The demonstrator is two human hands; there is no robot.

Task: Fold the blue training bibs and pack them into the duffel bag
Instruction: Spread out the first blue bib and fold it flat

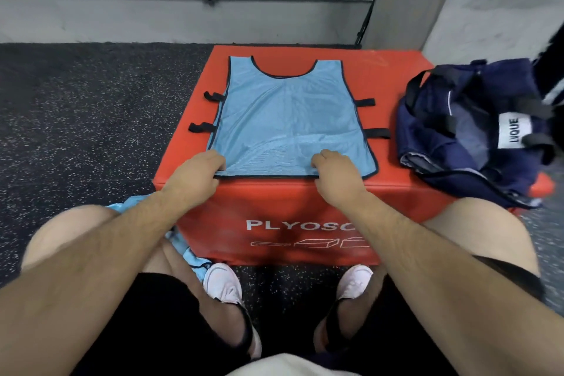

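risk, judged: on the slick-looking red box (396, 76) the flat bib (290, 119) may skew if its hem lifts unevenly; side straps may tangle. count: one box; one duffel bag (476, 131) on its right end; two bibs, the second bib (189, 250) bunched by the left thigh; left hand (195, 174) and right hand (335, 174) both pinch the near hem.

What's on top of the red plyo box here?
A blue bib lies flat on the red box, left hand and right hand gripping its near hem; the navy duffel bag sits at the right end. The bag's contents are hidden.
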